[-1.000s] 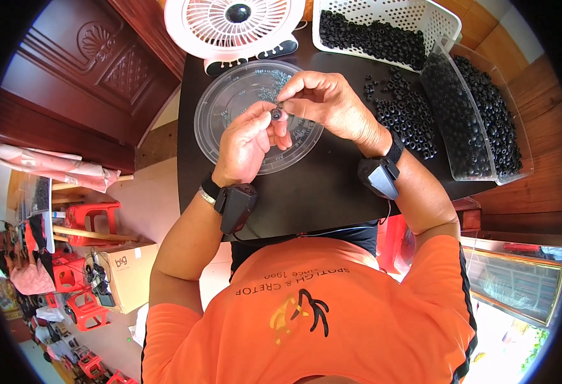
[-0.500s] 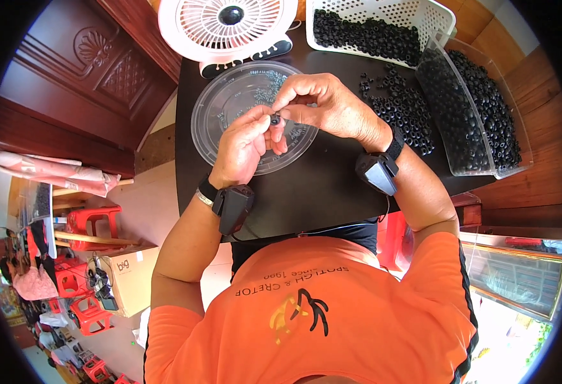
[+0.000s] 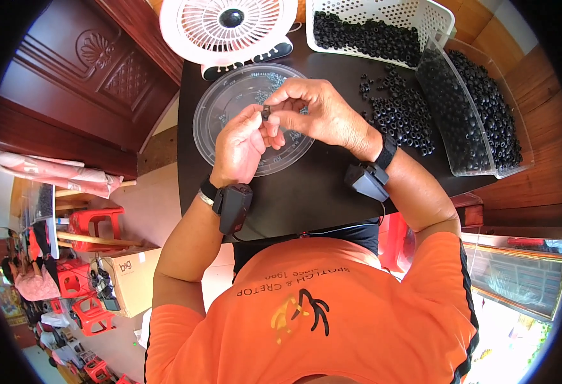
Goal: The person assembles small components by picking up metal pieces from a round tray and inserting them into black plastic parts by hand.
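Observation:
Above a round clear plastic tray (image 3: 207,137) my two hands meet at a small black ring-shaped part (image 3: 266,113). My left hand (image 3: 237,144) pinches it from the left between thumb and fingers. From the right, the thumb and index finger of my right hand (image 3: 326,118) close on the same part. Fingertips cover much of it. Tiny clear bluish pieces (image 3: 269,82) lie scattered in the tray, partly hidden by my hands. Right of my right hand, a spread of loose black ring-shaped parts (image 3: 402,112) lies on the dark table (image 3: 319,198).
A white fan (image 3: 231,38) stands behind the tray. At the back right is a white perforated basket (image 3: 436,22) of black parts, and beside it a clear bin (image 3: 447,102) full of them. Each wrist carries a strapped black device. Red stools (image 3: 92,313) stand at the left.
My right hand has shifted slightly left and down, its wrist turning. The black part has turned and moved a little left and up between my fingertips.

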